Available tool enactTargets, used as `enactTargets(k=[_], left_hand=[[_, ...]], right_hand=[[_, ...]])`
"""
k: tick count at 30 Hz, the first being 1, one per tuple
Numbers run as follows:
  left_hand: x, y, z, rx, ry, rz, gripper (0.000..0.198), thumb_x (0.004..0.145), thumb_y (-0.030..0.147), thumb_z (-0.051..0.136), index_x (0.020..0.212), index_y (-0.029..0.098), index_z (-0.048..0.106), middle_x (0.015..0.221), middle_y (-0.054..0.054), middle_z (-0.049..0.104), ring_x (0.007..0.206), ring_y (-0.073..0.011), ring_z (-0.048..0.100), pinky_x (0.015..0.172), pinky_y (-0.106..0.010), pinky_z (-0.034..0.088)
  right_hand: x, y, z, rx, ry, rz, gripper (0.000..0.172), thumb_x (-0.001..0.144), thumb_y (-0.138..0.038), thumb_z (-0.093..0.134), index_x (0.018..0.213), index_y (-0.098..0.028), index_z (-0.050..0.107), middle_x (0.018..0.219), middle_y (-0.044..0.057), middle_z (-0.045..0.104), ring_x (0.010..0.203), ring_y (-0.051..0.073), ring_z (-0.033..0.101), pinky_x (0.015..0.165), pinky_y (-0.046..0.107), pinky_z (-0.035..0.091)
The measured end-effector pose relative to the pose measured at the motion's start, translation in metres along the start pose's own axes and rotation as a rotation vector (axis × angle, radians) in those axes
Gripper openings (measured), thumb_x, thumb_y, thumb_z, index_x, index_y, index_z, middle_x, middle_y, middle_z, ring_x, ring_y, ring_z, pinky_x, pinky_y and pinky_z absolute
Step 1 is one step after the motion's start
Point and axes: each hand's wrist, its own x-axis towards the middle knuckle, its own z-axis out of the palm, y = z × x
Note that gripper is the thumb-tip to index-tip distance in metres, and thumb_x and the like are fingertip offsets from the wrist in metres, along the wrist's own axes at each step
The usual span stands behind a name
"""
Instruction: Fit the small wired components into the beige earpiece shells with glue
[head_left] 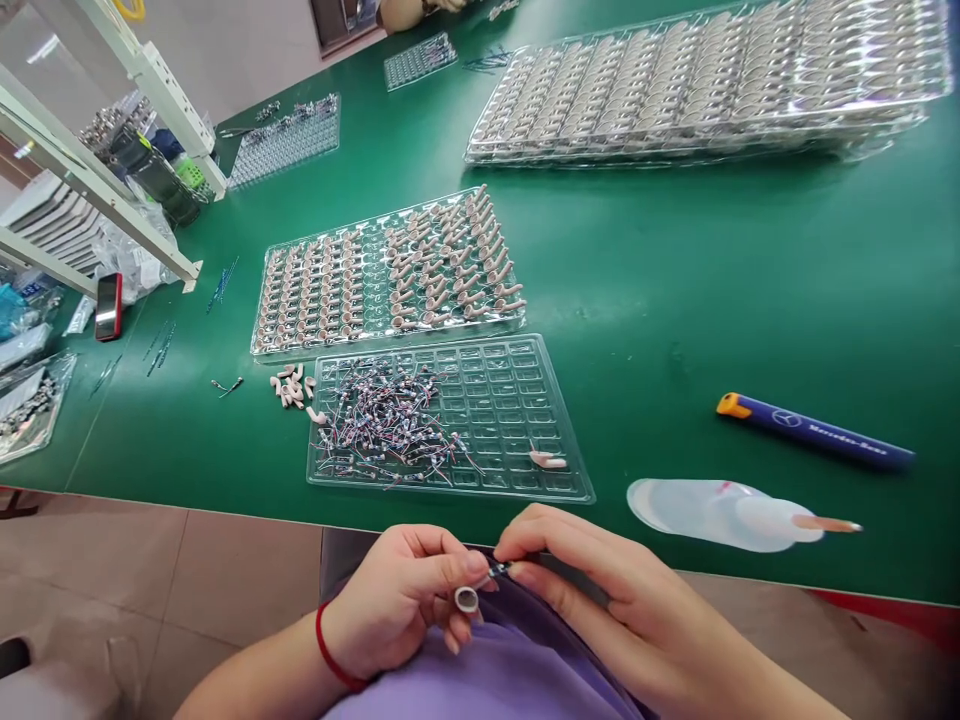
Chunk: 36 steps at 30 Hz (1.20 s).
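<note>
Close to my body, below the table's front edge, my left hand (397, 590) is closed on a small beige pipe-shaped shell (466, 600), its round open end facing up. The fingertips of my right hand (592, 590) pinch a tiny dark wired component (498, 570) right beside my left thumb. Whether this component enters the shell is hidden by the fingers. Just ahead lies a clear compartment tray (502, 400), its left half heaped with similar wired components (386, 415). One pinkish shell with a wire (547, 459) sits in its right front part.
Behind is a tray of pipe-shaped shells (450, 260), with loose shells (291, 385) at its front left. Rightward lie a white squeeze bottle (712, 512) and a blue cylinder with an orange end (817, 430). Stacked full trays (675, 90), a phone (109, 307) and a metal frame (169, 100) stand farther off.
</note>
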Motion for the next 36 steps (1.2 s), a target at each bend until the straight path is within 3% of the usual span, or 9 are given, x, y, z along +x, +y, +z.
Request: enactTargets(k=[13, 16, 19, 23, 25, 31, 36], left_hand=[[0.001, -0.002, 0.001, -0.007, -0.039, 0.011, 0.042, 0.055, 0.042, 0.087, 0.063, 0.013, 0.058, 0.048, 0.003, 0.057, 0.035, -0.0053, 0.05, 0.032, -0.013, 0.039], [0.002, -0.003, -0.002, -0.02, -0.059, 0.039, 0.043, 0.061, 0.047, 0.083, 0.072, 0.013, 0.06, 0.052, 0.001, 0.062, 0.036, -0.0072, 0.054, 0.034, -0.014, 0.043], [0.0, -0.004, -0.006, -0.015, -0.075, 0.171, 0.048, 0.067, 0.055, 0.078, 0.086, 0.013, 0.064, 0.062, -0.003, 0.068, 0.045, -0.0105, 0.062, 0.039, -0.016, 0.048], [-0.009, -0.005, -0.004, 0.035, -0.057, 0.386, 0.037, 0.057, 0.028, 0.09, 0.086, 0.015, 0.071, 0.076, -0.001, 0.073, 0.062, -0.0091, 0.068, 0.059, -0.017, 0.055], [-0.013, -0.005, -0.001, 0.069, -0.022, 0.444, 0.027, 0.059, 0.018, 0.088, 0.081, 0.016, 0.073, 0.076, -0.001, 0.075, 0.066, -0.0085, 0.068, 0.066, -0.016, 0.055], [-0.015, -0.007, 0.004, 0.136, 0.024, 0.581, 0.015, 0.065, 0.014, 0.084, 0.077, 0.019, 0.078, 0.075, -0.002, 0.077, 0.064, -0.0116, 0.071, 0.064, -0.018, 0.056], [-0.009, -0.011, 0.0, 0.006, -0.039, 0.508, 0.015, 0.063, 0.016, 0.086, 0.075, 0.019, 0.078, 0.069, -0.002, 0.077, 0.059, -0.0115, 0.07, 0.055, -0.016, 0.055]], right_hand=[[0.0, 0.0, 0.013, 0.199, -0.012, 0.174, 0.022, 0.094, -0.03, 0.05, 0.078, -0.02, 0.062, 0.068, 0.0, 0.064, 0.061, 0.011, 0.061, 0.057, 0.018, 0.049], [-0.001, 0.001, 0.013, 0.212, 0.026, 0.237, 0.023, 0.092, -0.035, 0.052, 0.078, -0.02, 0.063, 0.068, 0.001, 0.065, 0.061, 0.013, 0.061, 0.056, 0.019, 0.05], [-0.004, 0.004, 0.013, 0.206, 0.094, 0.277, 0.024, 0.091, -0.037, 0.053, 0.077, -0.02, 0.063, 0.066, 0.001, 0.063, 0.059, 0.013, 0.06, 0.055, 0.02, 0.049], [-0.008, 0.008, 0.019, 0.267, 0.16, 0.313, 0.022, 0.09, -0.038, 0.055, 0.079, -0.021, 0.064, 0.069, 0.0, 0.063, 0.061, 0.013, 0.06, 0.056, 0.019, 0.049], [-0.01, 0.008, 0.023, 0.329, 0.171, 0.345, 0.024, 0.089, -0.041, 0.056, 0.079, -0.021, 0.064, 0.069, 0.0, 0.063, 0.062, 0.013, 0.059, 0.056, 0.019, 0.049], [-0.012, 0.005, 0.035, 0.614, 0.165, 0.493, 0.023, 0.083, -0.043, 0.066, 0.08, -0.02, 0.067, 0.074, 0.003, 0.07, 0.068, 0.015, 0.066, 0.064, 0.022, 0.055], [-0.007, 0.002, 0.036, 0.818, 0.198, 0.536, 0.022, 0.07, -0.04, 0.079, 0.074, -0.02, 0.071, 0.07, 0.003, 0.071, 0.065, 0.016, 0.069, 0.065, 0.026, 0.058]])
